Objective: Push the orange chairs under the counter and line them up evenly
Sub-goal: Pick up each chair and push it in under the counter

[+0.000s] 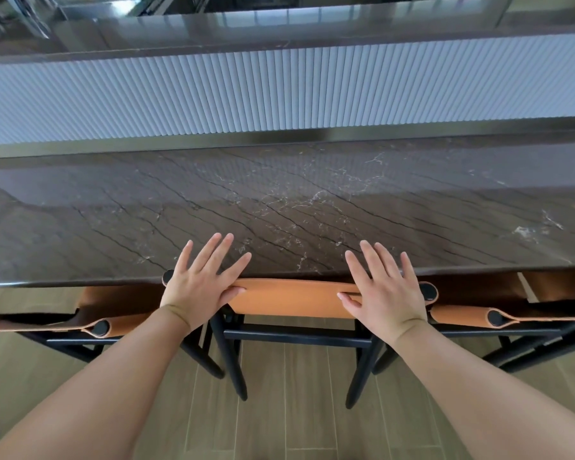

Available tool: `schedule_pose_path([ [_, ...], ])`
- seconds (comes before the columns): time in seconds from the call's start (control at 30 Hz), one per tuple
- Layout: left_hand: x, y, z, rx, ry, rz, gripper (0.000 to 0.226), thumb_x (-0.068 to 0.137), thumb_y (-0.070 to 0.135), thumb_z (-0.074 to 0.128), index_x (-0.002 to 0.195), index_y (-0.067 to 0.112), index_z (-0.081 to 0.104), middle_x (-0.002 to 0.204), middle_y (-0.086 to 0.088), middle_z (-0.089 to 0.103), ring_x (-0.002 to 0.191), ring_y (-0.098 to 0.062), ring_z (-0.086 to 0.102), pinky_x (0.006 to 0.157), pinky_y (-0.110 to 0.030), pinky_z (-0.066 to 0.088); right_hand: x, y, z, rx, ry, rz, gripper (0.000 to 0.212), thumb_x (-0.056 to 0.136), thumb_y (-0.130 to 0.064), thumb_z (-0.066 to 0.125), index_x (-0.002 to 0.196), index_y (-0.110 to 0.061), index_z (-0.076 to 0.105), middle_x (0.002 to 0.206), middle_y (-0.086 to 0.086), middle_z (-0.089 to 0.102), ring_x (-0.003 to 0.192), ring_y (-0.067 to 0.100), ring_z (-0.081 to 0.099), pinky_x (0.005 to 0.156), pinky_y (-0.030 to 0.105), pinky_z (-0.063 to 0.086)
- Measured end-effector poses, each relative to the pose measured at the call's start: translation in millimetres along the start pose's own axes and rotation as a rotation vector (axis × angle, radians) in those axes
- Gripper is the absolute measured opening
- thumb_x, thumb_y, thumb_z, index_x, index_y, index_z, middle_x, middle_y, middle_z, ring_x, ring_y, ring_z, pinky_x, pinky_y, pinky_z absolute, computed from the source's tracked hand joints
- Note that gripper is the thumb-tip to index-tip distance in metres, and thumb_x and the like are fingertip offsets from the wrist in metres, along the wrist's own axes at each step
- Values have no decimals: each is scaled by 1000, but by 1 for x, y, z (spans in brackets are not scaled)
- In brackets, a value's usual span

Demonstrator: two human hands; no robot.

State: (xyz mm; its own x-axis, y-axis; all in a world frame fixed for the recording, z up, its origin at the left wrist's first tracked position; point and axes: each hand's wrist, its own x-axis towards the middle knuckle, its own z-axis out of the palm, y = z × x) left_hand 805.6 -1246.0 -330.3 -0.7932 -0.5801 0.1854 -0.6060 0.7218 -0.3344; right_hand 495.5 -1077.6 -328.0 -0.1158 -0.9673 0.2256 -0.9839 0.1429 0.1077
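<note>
Both hands were spread flat on the middle orange chair (292,297) — the left hand (198,288) over one end of its leather back rail, the right hand (384,293) over the other, fingers straight and fanned out above the dark marble counter (279,200), thumbs laid along the leather, gripping nothing. That rail sat right against the counter's front edge, seat tucked out of sight beneath. The risk, as I read it: one more shove and the rail would knock the stone, or fingers would get pinched between leather and edge. An uneven push could skew it, too. The left chair (113,322) and the right chair (462,315) stood just beside it, rails a little further out from the counter, black legs crowded close together on the wood-look floor (296,426). A fluted grey panel (279,94) ran behind the counter.
</note>
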Motion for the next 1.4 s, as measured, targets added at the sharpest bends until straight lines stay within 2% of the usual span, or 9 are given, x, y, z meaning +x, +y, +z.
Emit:
schedule_pose_path([
  [0.2, -9, 8, 3, -26, 43, -32, 63, 96, 55, 33, 153, 28, 29, 159, -17, 30, 146, -35, 29, 113, -65, 21, 5, 1, 0, 11, 7, -20, 79, 83, -55, 65, 145, -12, 43, 148, 19, 44, 135, 37, 44, 108, 61, 35],
  [0.43, -5, 31, -4, -11, 47, -43, 62, 95, 50, 39, 151, 25, 33, 153, -18, 41, 141, -38, 39, 106, -61, 38, 9, 29, 10, 7, 27, -59, 83, 82, -56, 63, 148, -12, 36, 150, 20, 42, 137, 37, 40, 109, 61, 32],
  [0.6, 1, 45, 2, 24, 81, -70, 65, 96, 53, 42, 153, 24, 31, 155, -17, 39, 142, -39, 37, 109, -57, 33, 14, 47, 21, 16, 26, -61, 83, 84, -57, 59, 150, -15, 32, 150, 18, 41, 138, 36, 38, 110, 61, 29],
  [0.8, 18, 32, 7, 3, 117, -56, 62, 97, 53, 41, 151, 21, 37, 153, -17, 41, 141, -37, 39, 106, -59, 37, 21, 47, 14, 27, -32, -30, 77, 85, -58, 60, 147, -16, 40, 151, 17, 41, 139, 36, 38, 106, 61, 35],
  [0.93, 19, 15, 14, 18, 93, -50, 64, 97, 55, 37, 152, 22, 35, 156, -18, 37, 142, -37, 37, 108, -62, 32, 23, 31, 15, 39, -31, -38, 72, 87, -56, 60, 146, -17, 44, 153, 17, 40, 139, 37, 38, 106, 61, 37],
  [1.1, 19, 6, 25, 68, 140, -15, 68, 98, 56, 40, 157, 24, 26, 159, -15, 30, 145, -34, 32, 111, -59, 28, 25, 28, 14, 15, -27, -41, 72, 88, -55, 59, 147, -17, 43, 154, 17, 38, 141, 37, 37, 107, 62, 35],
  [1.4, 1, 18, 29, 22, 191, -44, 65, 97, 53, 47, 153, 24, 33, 155, -17, 37, 142, -33, 39, 108, -53, 36, 16, 22, 20, 27, -9, -50, 72, 87, -52, 60, 145, -13, 44, 152, 18, 41, 137, 37, 40, 106, 60, 37],
])
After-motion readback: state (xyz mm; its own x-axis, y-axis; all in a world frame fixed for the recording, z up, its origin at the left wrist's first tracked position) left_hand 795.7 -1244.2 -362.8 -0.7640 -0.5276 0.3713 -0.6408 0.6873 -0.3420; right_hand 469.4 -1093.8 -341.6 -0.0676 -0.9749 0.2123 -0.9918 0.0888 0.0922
